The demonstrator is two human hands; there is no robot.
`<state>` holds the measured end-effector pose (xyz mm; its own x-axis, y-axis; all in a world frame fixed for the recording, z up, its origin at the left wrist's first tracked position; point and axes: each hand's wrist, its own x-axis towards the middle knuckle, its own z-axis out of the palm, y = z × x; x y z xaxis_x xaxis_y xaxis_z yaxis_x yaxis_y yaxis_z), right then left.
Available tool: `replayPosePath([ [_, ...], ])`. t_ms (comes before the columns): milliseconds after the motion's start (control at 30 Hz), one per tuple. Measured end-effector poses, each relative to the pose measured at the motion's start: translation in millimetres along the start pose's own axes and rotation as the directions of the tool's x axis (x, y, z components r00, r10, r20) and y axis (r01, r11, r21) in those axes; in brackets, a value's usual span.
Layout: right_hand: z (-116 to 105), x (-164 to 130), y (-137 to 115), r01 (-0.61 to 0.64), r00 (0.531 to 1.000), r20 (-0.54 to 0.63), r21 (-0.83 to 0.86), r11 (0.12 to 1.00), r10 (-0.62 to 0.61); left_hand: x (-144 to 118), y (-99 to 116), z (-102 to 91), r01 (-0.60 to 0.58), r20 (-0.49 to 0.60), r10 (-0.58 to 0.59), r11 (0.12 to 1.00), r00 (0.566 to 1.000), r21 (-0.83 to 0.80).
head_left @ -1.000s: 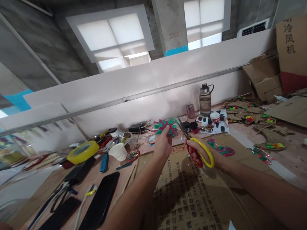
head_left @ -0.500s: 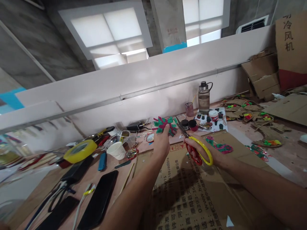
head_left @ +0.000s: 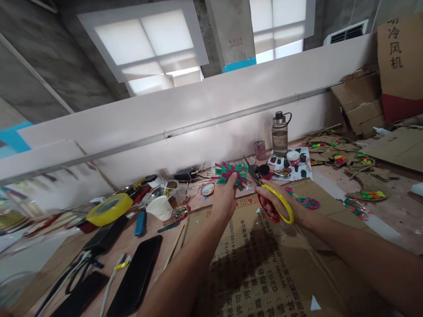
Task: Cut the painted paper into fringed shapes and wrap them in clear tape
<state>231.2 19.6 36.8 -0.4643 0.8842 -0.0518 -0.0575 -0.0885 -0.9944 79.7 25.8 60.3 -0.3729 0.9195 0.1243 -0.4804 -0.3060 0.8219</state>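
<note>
Left hand [head_left: 225, 196] raised, clamped on red-green cutout [head_left: 231, 173] — right hand [head_left: 283, 207] gripping scissors [head_left: 269, 196], blades at cutout's edge.

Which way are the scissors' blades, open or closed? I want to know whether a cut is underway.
Open: the scissors in the right hand show two blades spread apart, beside the red-and-green paper piece in the left hand.

The upright cardboard box [head_left: 398, 66] at the far right carries the Chinese characters 冷风机. The flattened cardboard sheet [head_left: 264, 273] on the tabletop carries black print, seen upside down: "0393-" and a longer digit string, partly legible.
</note>
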Motion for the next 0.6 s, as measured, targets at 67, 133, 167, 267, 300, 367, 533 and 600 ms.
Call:
replayPosePath([
  [67, 1.1, -1.4, -2.9, -0.009, 1.0, -0.004, 0.005, 1.0, 0.009, 0.5, 0.8, -0.1, -0.001, 0.0, 0.001, 1.0, 1.0, -0.005],
  [133, 1.5, -1.7, -3.8, 0.003, 1.0, -0.009, -0.003, 1.0, -0.003, 1.0, 1.6, -0.8, -0.003, -0.006, 0.003, 1.0, 1.0, 0.011],
  [167, 1.5, -1.6, -3.7, 0.018, 1.0, -0.012, -0.005, 1.0, -0.018, 1.3, 2.0, -1.3, -0.004, -0.011, 0.004, 1.0, 1.0, 0.022],
  [267, 1.0, -1.1, -3.1, 0.053, 0.999, -0.01, -0.001, 0.999, -0.053, 2.0, 2.5, -2.8, 0.0, -0.019, 0.001, 0.999, 1.0, 0.052],
  [300, 0.8, -1.3, -3.3, 0.05, 0.999, -0.005, 0.001, 0.999, -0.05, 2.3, 2.5, -3.3, 0.001, -0.019, 0.0, 0.998, 1.0, 0.056],
  [367, 1.0, -2.3, -4.8, 0.04, 0.999, -0.004, -0.006, 0.999, -0.04, 3.1, 2.1, -4.0, -0.002, -0.015, 0.003, 0.998, 1.0, 0.058],
  [533, 2.1, -2.0, -6.6, 0.088, 0.995, -0.044, -0.037, 0.995, -0.089, 5.6, 1.0, -5.6, -0.017, 0.017, 0.016, 0.997, 1.0, 0.073],
  [600, 0.8, 1.0, -2.5, 0.103, 0.994, -0.027, 0.004, 0.995, -0.103, 5.8, 1.0, -5.7, -0.012, 0.014, 0.011, 0.997, 1.0, 0.078],
])
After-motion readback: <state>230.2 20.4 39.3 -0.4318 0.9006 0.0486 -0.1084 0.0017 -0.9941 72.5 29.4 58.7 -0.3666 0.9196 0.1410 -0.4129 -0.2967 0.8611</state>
